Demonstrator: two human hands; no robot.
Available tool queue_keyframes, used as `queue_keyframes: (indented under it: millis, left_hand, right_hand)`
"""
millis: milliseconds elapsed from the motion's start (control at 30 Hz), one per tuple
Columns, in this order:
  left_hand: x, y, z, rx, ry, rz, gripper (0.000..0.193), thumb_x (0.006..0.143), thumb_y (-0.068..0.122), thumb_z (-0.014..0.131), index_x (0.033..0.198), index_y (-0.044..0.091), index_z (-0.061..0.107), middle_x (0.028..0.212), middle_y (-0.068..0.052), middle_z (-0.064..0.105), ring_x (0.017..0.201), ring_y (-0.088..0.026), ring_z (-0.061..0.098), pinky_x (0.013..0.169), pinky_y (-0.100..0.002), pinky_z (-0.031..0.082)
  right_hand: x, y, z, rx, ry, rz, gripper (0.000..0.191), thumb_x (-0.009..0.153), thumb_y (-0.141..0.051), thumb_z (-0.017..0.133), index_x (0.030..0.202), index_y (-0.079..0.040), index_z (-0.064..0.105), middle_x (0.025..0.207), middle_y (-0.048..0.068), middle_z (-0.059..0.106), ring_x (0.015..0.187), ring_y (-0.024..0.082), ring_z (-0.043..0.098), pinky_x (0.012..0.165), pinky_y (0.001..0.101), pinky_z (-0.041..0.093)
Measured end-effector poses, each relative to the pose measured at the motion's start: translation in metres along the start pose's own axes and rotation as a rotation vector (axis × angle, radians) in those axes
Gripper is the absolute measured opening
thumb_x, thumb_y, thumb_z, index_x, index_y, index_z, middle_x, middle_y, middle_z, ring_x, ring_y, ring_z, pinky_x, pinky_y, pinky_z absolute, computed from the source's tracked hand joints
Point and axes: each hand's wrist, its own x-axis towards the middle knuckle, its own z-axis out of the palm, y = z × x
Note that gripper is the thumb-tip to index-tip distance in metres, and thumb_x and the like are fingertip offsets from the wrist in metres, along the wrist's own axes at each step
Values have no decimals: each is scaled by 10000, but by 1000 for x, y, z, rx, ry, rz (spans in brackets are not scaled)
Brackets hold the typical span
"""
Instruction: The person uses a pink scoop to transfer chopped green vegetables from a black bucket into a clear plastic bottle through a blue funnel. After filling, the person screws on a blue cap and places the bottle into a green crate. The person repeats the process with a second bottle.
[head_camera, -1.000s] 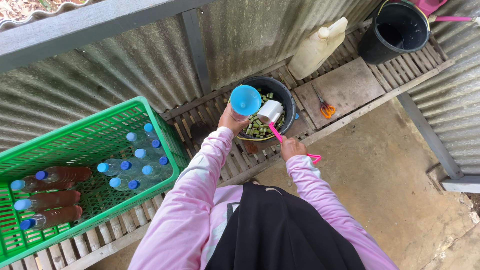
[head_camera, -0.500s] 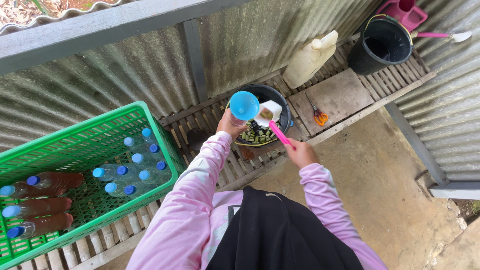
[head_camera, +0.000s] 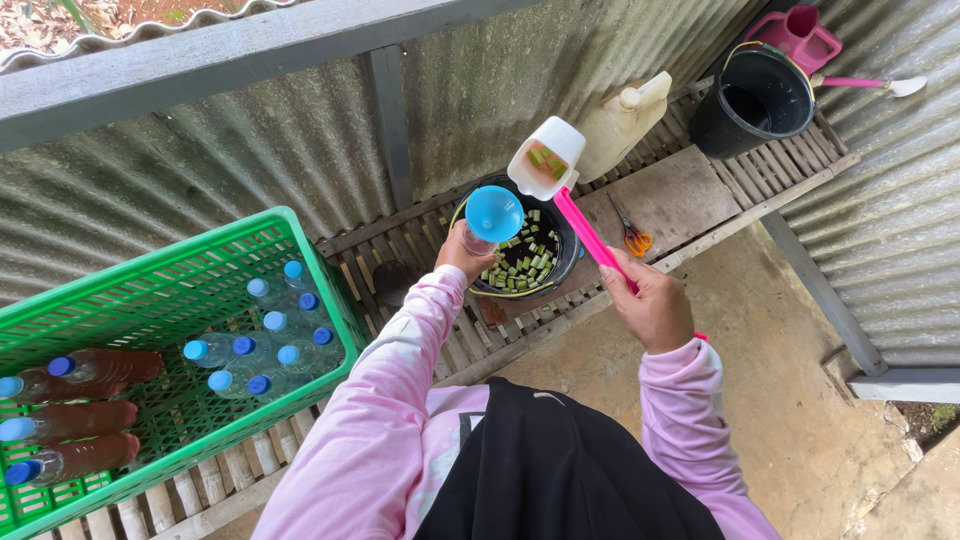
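Your right hand (head_camera: 652, 308) has lifted the white scoop (head_camera: 546, 157) on its pink handle out of the black pot (head_camera: 520, 250); a second ago it sat down inside. It now hangs above the rim at about one o'clock from the blue funnel (head_camera: 493, 212), carrying green pieces in liquid, tilted toward the funnel.

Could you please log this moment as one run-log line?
left hand: holds blue funnel over pot | right hand: lifts pink-handled scoop, green pieces inside

Slatted wooden platform (head_camera: 420, 260) carries green crate (head_camera: 150, 300), black pot (head_camera: 560, 270), scissors (head_camera: 632, 238) (orange-handled), jug (head_camera: 620, 125), bucket (head_camera: 755, 95).
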Motion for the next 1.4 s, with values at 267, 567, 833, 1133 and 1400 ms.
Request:
queue_keyframes:
  millis: [267, 567, 833, 1133, 1400]
  left_hand:
    - [2, 1, -2, 8, -8, -15, 758, 669, 129, 916, 1319, 113, 527, 1269, -82, 667, 1199, -230, 653, 1033, -340, 511]
    - [4, 0, -4, 35, -11, 6, 723, 668, 141, 910, 1289, 108, 541, 1280, -88, 653, 1199, -241, 652, 1036, -344, 509]
    - [4, 0, -3, -1, -25, -16, 717, 674, 117, 907, 1287, 122, 536, 1264, -72, 666, 1189, -220, 661, 1038, -333, 515]
    - [3, -1, -3, 25, -13, -3, 686, 679, 103, 906, 1263, 112, 547, 1244, -76, 671, 1170, -226, 668, 1021, -341, 527]
    - [1, 3, -5, 8, -31, -40, 706, 682, 108, 910, 1278, 115, 533, 1240, -73, 685, 1165, -215, 676, 1018, -330, 530]
  right_hand:
    - [-5, -15, 7, -162, 85, -197, 322, 977, -247, 710, 1279, -141, 738, 732, 92, 698, 526, 147, 618, 476, 346, 465]
    - [-9, -11, 19, -225, 91, -235, 350, 970, -251, 712, 1303, -141, 720, 796, 73, 723, 565, 178, 656, 492, 343, 498]
    - [-11, -10, 20, -314, 97, -240, 355, 966, -251, 711, 1298, -126, 726, 719, 53, 697, 507, 162, 628, 447, 326, 487]
    - [-14, -8, 25, -323, 93, -256, 352, 971, -259, 711, 1294, -122, 726, 721, 39, 704, 499, 146, 623, 436, 313, 483]
    - [-16, -13, 25, -303, 100, -251, 345, 968, -253, 712, 1292, -136, 725, 739, 44, 705, 527, 157, 641, 461, 320, 499]
